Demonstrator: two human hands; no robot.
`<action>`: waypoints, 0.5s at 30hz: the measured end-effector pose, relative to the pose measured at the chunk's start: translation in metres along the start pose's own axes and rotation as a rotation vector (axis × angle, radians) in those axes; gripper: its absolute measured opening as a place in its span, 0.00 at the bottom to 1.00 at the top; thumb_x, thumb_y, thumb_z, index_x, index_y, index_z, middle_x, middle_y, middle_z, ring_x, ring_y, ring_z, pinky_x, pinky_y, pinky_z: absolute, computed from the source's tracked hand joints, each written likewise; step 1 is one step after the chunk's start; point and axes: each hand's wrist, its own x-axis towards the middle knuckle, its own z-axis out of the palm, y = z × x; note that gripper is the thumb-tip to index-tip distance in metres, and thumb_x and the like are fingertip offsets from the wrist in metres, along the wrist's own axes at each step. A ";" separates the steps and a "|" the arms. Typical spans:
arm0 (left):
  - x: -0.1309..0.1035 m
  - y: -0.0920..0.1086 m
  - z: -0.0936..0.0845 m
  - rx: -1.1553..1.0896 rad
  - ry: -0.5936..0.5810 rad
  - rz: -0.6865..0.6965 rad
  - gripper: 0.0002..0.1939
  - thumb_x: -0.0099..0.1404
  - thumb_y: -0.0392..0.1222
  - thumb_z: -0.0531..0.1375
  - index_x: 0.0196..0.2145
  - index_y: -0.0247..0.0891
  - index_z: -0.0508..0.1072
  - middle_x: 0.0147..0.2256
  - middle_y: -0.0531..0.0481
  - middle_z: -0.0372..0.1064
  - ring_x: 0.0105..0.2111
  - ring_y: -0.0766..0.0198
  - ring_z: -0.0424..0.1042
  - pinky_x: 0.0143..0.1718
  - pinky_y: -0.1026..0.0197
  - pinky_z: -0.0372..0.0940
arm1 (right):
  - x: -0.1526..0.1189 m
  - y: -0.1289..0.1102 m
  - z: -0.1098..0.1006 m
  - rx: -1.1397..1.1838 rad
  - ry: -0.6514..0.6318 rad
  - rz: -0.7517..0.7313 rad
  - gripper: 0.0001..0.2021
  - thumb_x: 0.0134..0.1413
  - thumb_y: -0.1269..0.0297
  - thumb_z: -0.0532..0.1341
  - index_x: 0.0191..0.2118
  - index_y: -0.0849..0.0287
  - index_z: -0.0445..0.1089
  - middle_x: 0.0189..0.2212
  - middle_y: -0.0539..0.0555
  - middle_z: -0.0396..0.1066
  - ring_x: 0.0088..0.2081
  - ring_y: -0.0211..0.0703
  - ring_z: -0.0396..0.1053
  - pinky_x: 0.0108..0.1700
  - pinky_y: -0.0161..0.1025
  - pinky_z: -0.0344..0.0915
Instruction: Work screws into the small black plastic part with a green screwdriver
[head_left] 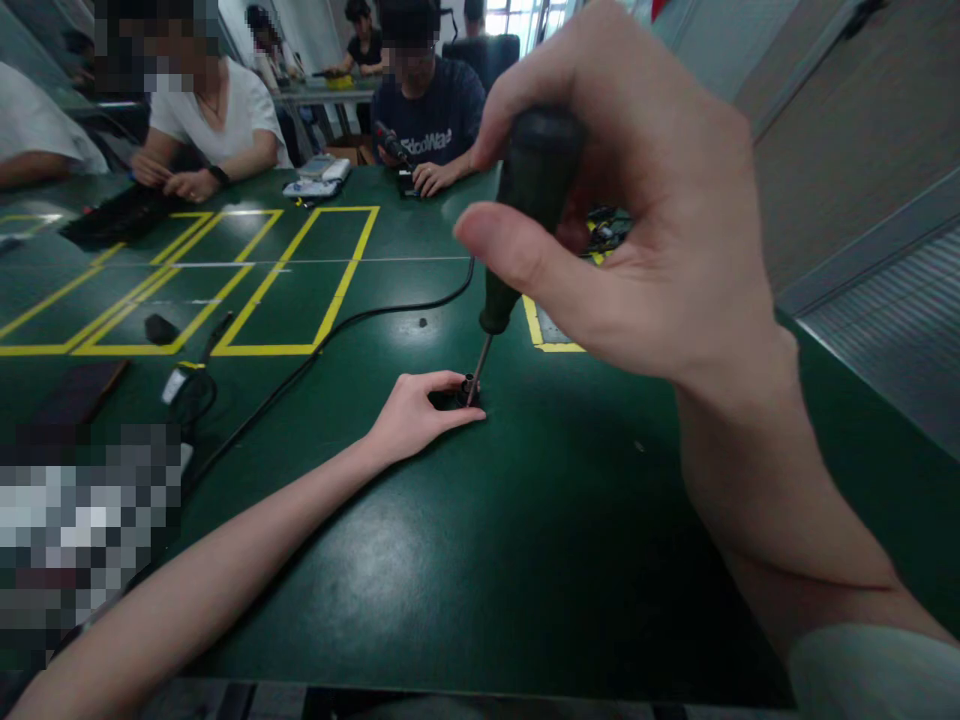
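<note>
A small black part (466, 393) rests on the green tabletop (555, 520) near the middle of the view. Thumb and fingers of my left hand (420, 412) pinch it from both sides. My right hand (645, 210), large and close to the camera, is wrapped round the dark handle of a screwdriver (517, 215). The screwdriver leans, its thin metal shaft running down to the black part between my left fingertips. Exactly where the tip touches is too small to tell.
A black cable (360, 318) curves across the table on the left. Yellow tape (262, 350) marks rectangles beyond it. A dark flat object (79, 392) lies at the left. Several people sit across the table, one holding a power tool (391, 143).
</note>
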 end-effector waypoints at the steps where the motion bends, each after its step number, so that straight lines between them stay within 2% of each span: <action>1: 0.000 0.000 0.000 0.000 0.001 -0.004 0.17 0.60 0.49 0.75 0.44 0.37 0.85 0.41 0.45 0.85 0.42 0.52 0.84 0.50 0.52 0.76 | 0.000 0.001 0.001 -0.010 0.006 -0.003 0.19 0.69 0.50 0.55 0.49 0.61 0.71 0.44 0.50 0.70 0.40 0.37 0.71 0.45 0.42 0.72; 4: 0.000 0.002 0.000 0.001 0.001 -0.013 0.18 0.59 0.49 0.76 0.43 0.37 0.85 0.41 0.45 0.85 0.41 0.52 0.84 0.50 0.52 0.77 | 0.001 0.004 0.002 -0.003 0.001 -0.024 0.17 0.66 0.55 0.58 0.52 0.62 0.72 0.48 0.53 0.74 0.42 0.42 0.74 0.42 0.43 0.72; 7: 0.000 0.004 -0.001 0.013 -0.002 -0.008 0.19 0.58 0.49 0.75 0.44 0.36 0.85 0.42 0.45 0.85 0.42 0.51 0.84 0.51 0.51 0.76 | 0.002 0.008 0.003 0.050 0.006 -0.055 0.16 0.64 0.58 0.56 0.52 0.58 0.73 0.48 0.55 0.75 0.47 0.47 0.75 0.46 0.45 0.71; 9: 0.000 0.005 -0.002 0.024 -0.010 0.001 0.18 0.59 0.47 0.74 0.44 0.36 0.85 0.43 0.45 0.85 0.43 0.51 0.84 0.52 0.51 0.76 | 0.002 0.008 0.004 0.068 0.026 -0.075 0.18 0.66 0.54 0.56 0.49 0.60 0.74 0.45 0.55 0.73 0.43 0.45 0.73 0.45 0.45 0.69; 12: -0.001 0.006 -0.003 0.035 -0.021 0.014 0.15 0.61 0.43 0.70 0.45 0.36 0.85 0.44 0.45 0.85 0.44 0.51 0.84 0.54 0.51 0.75 | 0.003 0.008 0.005 -0.009 0.043 -0.047 0.23 0.65 0.45 0.59 0.48 0.63 0.74 0.40 0.53 0.69 0.37 0.39 0.66 0.38 0.41 0.65; 15: -0.001 0.005 -0.003 0.025 -0.025 0.009 0.15 0.63 0.43 0.69 0.46 0.36 0.85 0.45 0.45 0.85 0.45 0.51 0.84 0.54 0.51 0.75 | 0.003 0.010 0.005 -0.074 0.024 -0.004 0.17 0.64 0.50 0.58 0.48 0.56 0.71 0.38 0.50 0.66 0.38 0.38 0.66 0.37 0.39 0.63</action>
